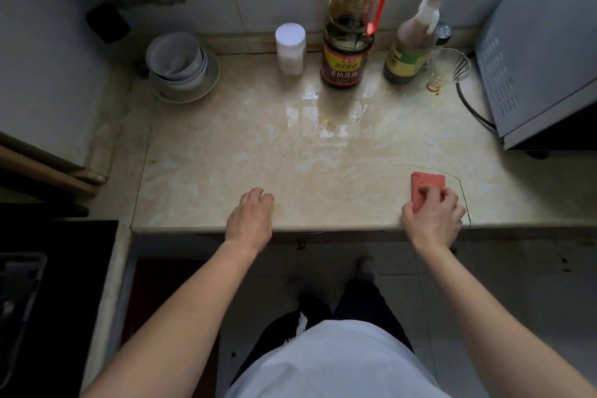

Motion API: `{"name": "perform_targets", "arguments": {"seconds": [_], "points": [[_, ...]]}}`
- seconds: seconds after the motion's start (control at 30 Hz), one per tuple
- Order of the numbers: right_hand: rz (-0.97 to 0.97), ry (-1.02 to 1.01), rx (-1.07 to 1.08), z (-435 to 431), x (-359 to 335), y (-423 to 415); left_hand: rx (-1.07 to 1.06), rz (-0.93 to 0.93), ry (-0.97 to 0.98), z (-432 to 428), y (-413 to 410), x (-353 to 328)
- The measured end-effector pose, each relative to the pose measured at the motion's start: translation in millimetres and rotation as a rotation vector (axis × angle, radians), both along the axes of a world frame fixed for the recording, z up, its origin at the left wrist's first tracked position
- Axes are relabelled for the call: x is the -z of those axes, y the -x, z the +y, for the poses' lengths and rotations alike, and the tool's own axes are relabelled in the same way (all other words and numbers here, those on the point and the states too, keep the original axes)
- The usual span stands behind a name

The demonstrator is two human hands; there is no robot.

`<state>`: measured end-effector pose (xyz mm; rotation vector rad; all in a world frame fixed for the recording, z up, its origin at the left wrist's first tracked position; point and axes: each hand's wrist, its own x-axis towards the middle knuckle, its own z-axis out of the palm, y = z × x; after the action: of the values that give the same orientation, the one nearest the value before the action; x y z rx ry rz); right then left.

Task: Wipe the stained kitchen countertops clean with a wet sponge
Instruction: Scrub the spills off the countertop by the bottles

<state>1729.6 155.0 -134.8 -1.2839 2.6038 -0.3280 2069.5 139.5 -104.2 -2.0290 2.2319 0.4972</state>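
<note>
Mid-wipe, by the look of things. Well in front of the soy sauce bottle and off to its right: the sponge, pink, flat on the countertop, gripped under the curled fingers of the right hand. Equally far in front of the bottle but to its left: the left hand, fingers loosely curled, holding nothing, resting on the stone. Hands well apart. Just in front of the bottle: a glossy wet patch with a yellowish tinge, seemingly not yet wiped up. To the bottle's right, past a slimmer bottle: a glass bowl with an amber smear at its foot. Next, most likely: press down and sweep the sponge away from the body, back toward the soy sauce bottle and through the wet patch, stopping short of its base. Then steady or shift the bottle with the free left hand to reach the stone hidden around it.
</note>
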Motion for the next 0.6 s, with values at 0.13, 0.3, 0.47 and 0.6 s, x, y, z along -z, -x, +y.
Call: {"name": "perform_targets", "arguments": {"seconds": [0.13, 0.3, 0.47, 0.6], "points": [[-0.002, 0.000, 0.001, -6.5, 1.0, -21.5, -0.030, -0.029, 0.000, 4.2, -15.2, 4.3], [-0.014, -0.003, -0.153, -12.4, 0.7, -74.8, -0.076, -0.035, -0.013, 12.5, -29.6, 7.6], [-0.024, -0.045, -0.358, -15.8, 0.0, -137.7, -0.126, -0.045, -0.014, 25.0, -41.7, 5.4], [-0.037, -0.037, -0.507, -15.4, -0.3, -174.1, -0.167, -0.056, -0.021, 30.0, -53.5, 2.7]]}}
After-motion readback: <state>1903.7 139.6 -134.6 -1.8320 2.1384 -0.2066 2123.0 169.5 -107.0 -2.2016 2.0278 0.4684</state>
